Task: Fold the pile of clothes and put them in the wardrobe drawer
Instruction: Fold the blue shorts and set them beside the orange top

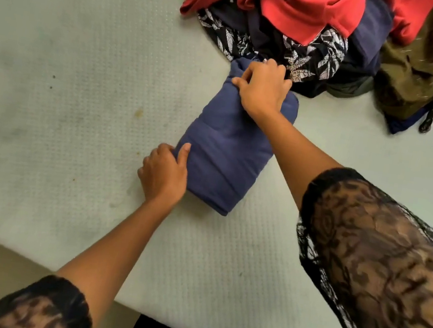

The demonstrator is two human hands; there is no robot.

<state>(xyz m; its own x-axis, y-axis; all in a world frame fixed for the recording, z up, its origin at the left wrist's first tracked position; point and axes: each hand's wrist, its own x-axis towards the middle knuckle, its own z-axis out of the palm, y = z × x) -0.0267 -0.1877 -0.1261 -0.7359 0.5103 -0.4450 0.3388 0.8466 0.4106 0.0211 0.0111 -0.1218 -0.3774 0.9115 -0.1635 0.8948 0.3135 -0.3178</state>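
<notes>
A navy blue garment (226, 148), folded into a thick oblong bundle, lies on the pale mattress (68, 67). My left hand (163, 173) grips its near left corner, thumb on top and fingers curled round the edge. At the bundle's far end my right hand (264, 87) clutches the fabric with curled fingers. Just behind it lies the pile of unfolded clothes (291, 19): red garments on top, a black and white leaf-print piece and dark blue cloth underneath.
An olive green garment (431, 71) with a dark cord lies at the far right of the mattress. The mattress's near edge (77, 269) runs diagonally across the bottom left, with floor below it.
</notes>
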